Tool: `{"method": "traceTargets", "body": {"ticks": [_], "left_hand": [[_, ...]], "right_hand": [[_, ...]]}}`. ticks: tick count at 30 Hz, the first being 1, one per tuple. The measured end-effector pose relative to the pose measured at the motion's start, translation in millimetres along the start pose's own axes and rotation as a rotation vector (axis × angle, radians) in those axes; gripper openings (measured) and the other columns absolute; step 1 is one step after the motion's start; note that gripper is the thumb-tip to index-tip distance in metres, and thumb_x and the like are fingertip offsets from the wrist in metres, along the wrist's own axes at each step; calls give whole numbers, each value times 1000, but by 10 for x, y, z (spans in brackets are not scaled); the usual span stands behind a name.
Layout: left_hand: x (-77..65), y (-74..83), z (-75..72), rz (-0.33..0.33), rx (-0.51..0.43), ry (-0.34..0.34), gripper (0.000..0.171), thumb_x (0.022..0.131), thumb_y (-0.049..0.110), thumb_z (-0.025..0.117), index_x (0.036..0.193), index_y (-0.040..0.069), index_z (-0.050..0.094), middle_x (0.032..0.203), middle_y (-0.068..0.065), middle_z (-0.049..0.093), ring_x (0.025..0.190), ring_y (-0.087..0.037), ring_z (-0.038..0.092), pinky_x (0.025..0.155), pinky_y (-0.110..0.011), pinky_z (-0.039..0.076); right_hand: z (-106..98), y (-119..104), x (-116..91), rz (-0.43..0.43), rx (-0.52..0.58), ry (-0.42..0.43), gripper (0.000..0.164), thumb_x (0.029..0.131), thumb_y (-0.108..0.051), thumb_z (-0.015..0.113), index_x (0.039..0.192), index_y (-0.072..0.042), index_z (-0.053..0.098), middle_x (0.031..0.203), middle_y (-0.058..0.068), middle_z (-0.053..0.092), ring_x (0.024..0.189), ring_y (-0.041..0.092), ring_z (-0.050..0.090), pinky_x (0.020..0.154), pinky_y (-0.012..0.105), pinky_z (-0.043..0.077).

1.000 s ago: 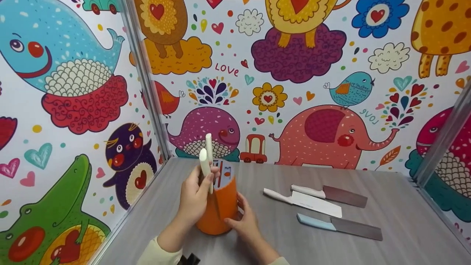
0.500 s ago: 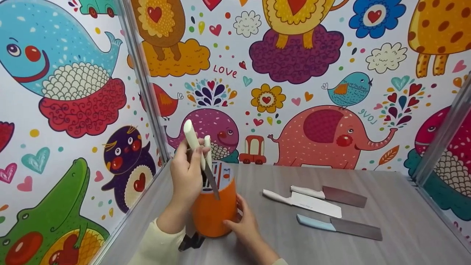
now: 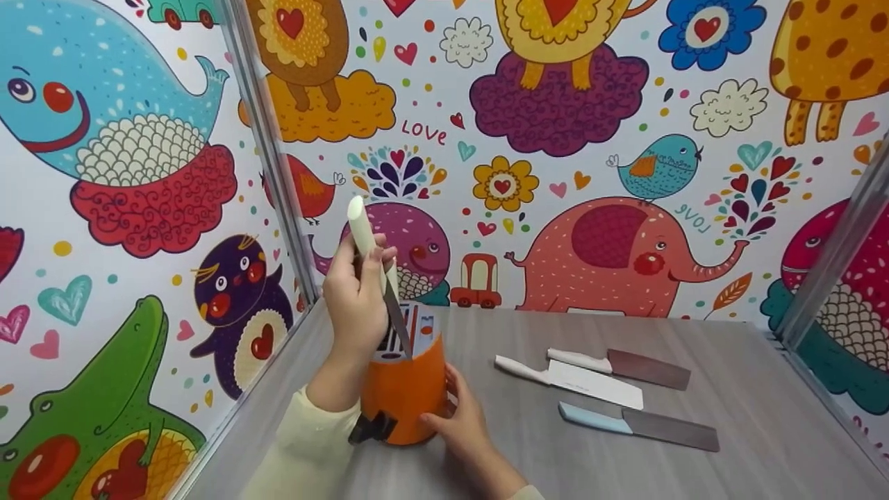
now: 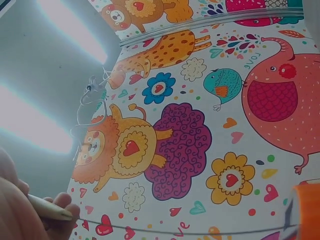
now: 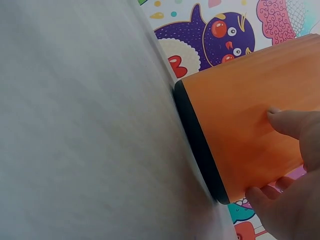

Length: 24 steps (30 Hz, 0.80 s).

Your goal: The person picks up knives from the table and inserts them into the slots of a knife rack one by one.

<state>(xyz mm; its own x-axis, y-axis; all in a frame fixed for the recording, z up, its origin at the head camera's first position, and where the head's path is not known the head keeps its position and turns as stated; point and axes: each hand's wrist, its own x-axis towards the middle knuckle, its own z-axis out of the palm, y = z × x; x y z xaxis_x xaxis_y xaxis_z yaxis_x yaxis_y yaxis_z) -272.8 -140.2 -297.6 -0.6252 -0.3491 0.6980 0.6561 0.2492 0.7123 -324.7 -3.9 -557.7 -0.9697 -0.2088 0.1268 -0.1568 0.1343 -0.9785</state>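
Note:
My left hand (image 3: 353, 295) grips a knife by its pale handle (image 3: 362, 232), above the orange knife block (image 3: 406, 396). Its narrow blade (image 3: 398, 319) slants down, and the tip overlaps the front rim of the block's slotted top (image 3: 424, 330) in the head view. Seen from the left wrist, the handle (image 4: 47, 207) lies under curled fingers and the blade runs edge-on toward the block (image 4: 309, 212). A second pale handle is mostly hidden behind the left fingers. My right hand (image 3: 464, 413) grips the block's side low down, thumb in front; the dark base (image 5: 200, 145) meets the table.
Right of the block, a white-bladed cleaver (image 3: 597, 384), a brown-bladed knife with a white handle (image 3: 649, 369) and a blue-handled knife (image 3: 639, 426) lie on the grey table (image 3: 528, 458). Cartoon-printed walls (image 3: 555, 173) enclose the back and sides.
My left hand has risen from beside the block's top, lifting the knife. Over the last half second the blade tip moved up from the block's front to its rim. The right hand stays put.

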Motion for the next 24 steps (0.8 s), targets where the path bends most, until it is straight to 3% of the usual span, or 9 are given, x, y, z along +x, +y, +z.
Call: {"method": "traceTargets", "body": {"ticks": [7, 15, 18, 24], "left_hand": [[106, -152, 68, 85, -13, 50, 34, 103, 13, 52, 134, 0, 52, 124, -10, 65, 113, -20, 68, 103, -28, 49], [51, -370, 153, 182, 118, 60, 36, 101, 15, 54, 134, 0, 53, 122, -12, 65, 116, -22, 66, 103, -29, 50], [33, -434, 164, 189, 137, 55, 37, 102, 17, 54, 135, 2, 53, 123, -11, 65, 116, -20, 65, 103, -28, 50], [-29, -600, 157, 136, 114, 53, 37, 102, 19, 53, 136, 4, 51, 126, -8, 64, 119, -21, 65, 105, -29, 49]], "right_hand": [[5, -3, 10, 13, -6, 5, 96, 73, -8, 85, 152, -27, 34, 155, 7, 41, 142, 32, 41, 114, 50, 38], [27, -28, -8, 28, -19, 15, 96, 72, -10, 86, 151, -29, 34, 156, 6, 41, 141, 30, 42, 114, 49, 38], [10, -24, -9, 0, 1, -7, 95, 73, -12, 86, 152, -25, 34, 156, 8, 40, 142, 32, 41, 114, 51, 38], [-19, 3, 6, -21, 16, -18, 94, 74, -14, 86, 152, -22, 34, 155, 11, 41, 142, 33, 40, 114, 51, 38]]}}
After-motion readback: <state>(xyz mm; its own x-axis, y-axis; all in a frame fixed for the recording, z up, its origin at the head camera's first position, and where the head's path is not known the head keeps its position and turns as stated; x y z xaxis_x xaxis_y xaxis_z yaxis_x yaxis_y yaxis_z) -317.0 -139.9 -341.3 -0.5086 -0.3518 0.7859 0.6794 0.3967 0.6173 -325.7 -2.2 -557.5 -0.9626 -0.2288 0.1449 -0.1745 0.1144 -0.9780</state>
